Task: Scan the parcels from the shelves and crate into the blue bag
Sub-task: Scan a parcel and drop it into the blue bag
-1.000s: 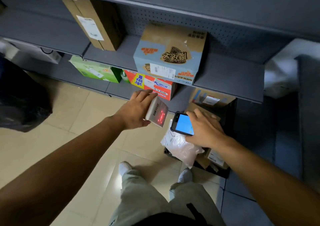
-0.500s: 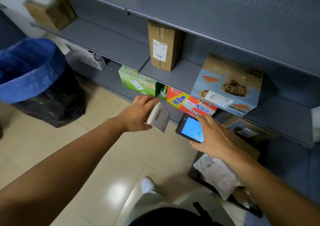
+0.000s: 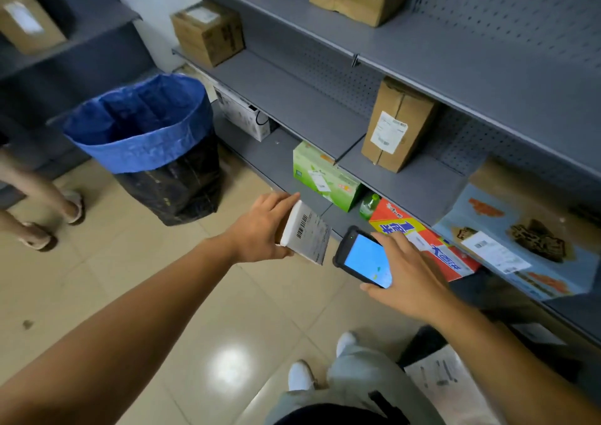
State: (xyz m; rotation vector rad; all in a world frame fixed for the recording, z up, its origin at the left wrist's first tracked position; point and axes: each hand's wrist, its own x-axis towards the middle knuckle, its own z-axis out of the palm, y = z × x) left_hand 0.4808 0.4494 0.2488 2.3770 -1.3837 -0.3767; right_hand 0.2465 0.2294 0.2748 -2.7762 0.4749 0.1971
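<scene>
Shelving of grey metal point(image 3: 292, 99) is seen along the right, stocked with parcels. A tall brown box point(image 3: 398, 122) is stood on a middle shelf, a green box point(image 3: 322, 177) and a red box point(image 3: 426, 242) are set on the lowest one, and a blue-and-tan box point(image 3: 520, 229) is placed further right. A small white parcel point(image 3: 304, 234) is held above the tiled floor point(image 3: 162, 294) by the left hand point(image 3: 260, 229), whose fingers are wrapped round its near end. Its barcode label is turned upward. Just beside it, but apart from it, a handheld scanner point(image 3: 361, 258) with a lit blue screen is gripped by the fingers of the right hand point(image 3: 409, 275). The blue bag point(image 3: 140, 125) is stood open on the floor, well to the left of both hands, by the end of the shelving. A dark crate point(image 3: 419, 343) holding a pale packet point(image 3: 439, 376) is partly seen at the lower right.
</scene>
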